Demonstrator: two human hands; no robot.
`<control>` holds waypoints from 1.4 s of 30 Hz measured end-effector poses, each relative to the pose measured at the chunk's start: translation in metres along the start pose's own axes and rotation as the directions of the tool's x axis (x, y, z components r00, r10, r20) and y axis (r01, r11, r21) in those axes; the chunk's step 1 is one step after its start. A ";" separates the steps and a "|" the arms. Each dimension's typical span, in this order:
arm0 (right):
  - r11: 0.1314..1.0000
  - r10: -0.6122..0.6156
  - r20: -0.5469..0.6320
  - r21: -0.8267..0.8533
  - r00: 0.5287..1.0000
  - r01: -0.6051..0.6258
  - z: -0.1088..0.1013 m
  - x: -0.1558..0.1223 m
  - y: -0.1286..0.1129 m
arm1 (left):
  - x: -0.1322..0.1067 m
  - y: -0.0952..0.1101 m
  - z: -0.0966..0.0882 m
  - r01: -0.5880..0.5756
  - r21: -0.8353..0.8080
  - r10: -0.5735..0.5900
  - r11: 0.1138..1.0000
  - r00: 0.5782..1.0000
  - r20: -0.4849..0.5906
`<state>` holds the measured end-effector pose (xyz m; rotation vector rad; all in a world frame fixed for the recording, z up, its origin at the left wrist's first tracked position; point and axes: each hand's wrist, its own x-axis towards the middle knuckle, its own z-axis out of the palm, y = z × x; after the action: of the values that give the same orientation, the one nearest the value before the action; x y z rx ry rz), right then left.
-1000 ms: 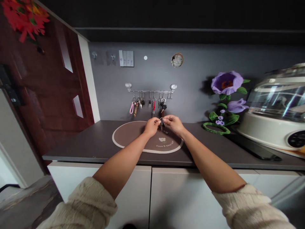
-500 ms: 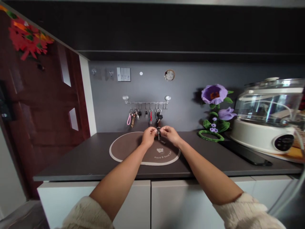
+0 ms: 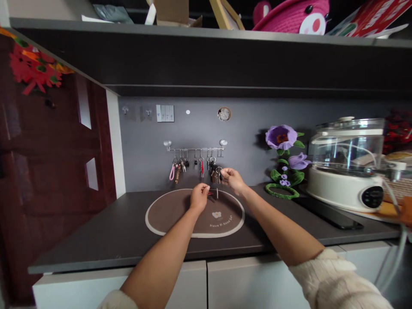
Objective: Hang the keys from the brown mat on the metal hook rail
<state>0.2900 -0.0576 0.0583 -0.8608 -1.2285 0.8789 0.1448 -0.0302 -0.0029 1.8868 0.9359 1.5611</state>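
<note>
Your right hand (image 3: 233,180) pinched a metal key ring (image 3: 219,170) between narrowed fingers, level with the lowest hanging keys. Your left hand (image 3: 199,197) sat lower, its fingertips (image 3: 204,188) narrowed on a small red-and-dark piece (image 3: 210,193). A thin silver key (image 3: 217,193) showed between the hands; any link to either was too small to tell. All of this was over the far edge of one brown oval mat (image 3: 225,225) with a cream border. The dark countertop (image 3: 83,236) ran well past the mat on the left, toward the door frame (image 3: 116,146). Just above your hands was one steel rail (image 3: 195,149) on two suction cups (image 3: 167,143), carrying about six key bunches (image 3: 183,169), exact count unclear.
</note>
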 end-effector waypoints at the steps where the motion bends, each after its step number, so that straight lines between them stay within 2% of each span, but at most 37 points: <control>1: 1.000 0.004 -0.013 0.013 1.000 -0.003 0.001 0.004 -0.003 | 0.000 -0.001 0.000 -0.002 0.005 0.002 1.000 1.000 0.005; 10: 0.996 0.027 -0.130 0.088 0.991 -0.015 0.008 0.043 -0.026 | 0.000 -0.004 0.001 -0.002 0.075 0.002 0.997 1.000 0.003; 16: 0.990 0.097 -0.243 0.127 0.965 -0.067 0.010 0.067 -0.023 | 0.002 -0.007 0.001 0.018 0.093 -0.018 0.996 1.000 0.001; 22: 0.980 0.149 -0.290 0.174 0.945 -0.101 0.010 0.083 -0.017 | 0.002 -0.005 0.001 0.019 0.109 -0.019 0.994 1.000 -0.006; 26: 0.976 0.175 -0.333 0.180 0.926 -0.120 0.009 0.087 -0.013 | 0.002 -0.006 0.000 0.016 0.116 -0.014 0.993 1.000 -0.018; 31: 0.976 0.194 -0.326 0.159 0.925 -0.149 0.007 0.085 -0.006 | 0.003 -0.008 0.000 0.034 0.119 -0.028 0.992 0.998 -0.052; 42: 0.990 0.140 -0.341 0.075 0.930 -0.122 0.002 0.081 0.000 | 0.005 -0.013 -0.002 0.076 0.172 -0.059 0.982 0.993 -0.100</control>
<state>0.2974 0.0156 0.0915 -1.0158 -0.8456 0.8206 0.1413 -0.0181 -0.0095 1.8902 1.2028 1.5842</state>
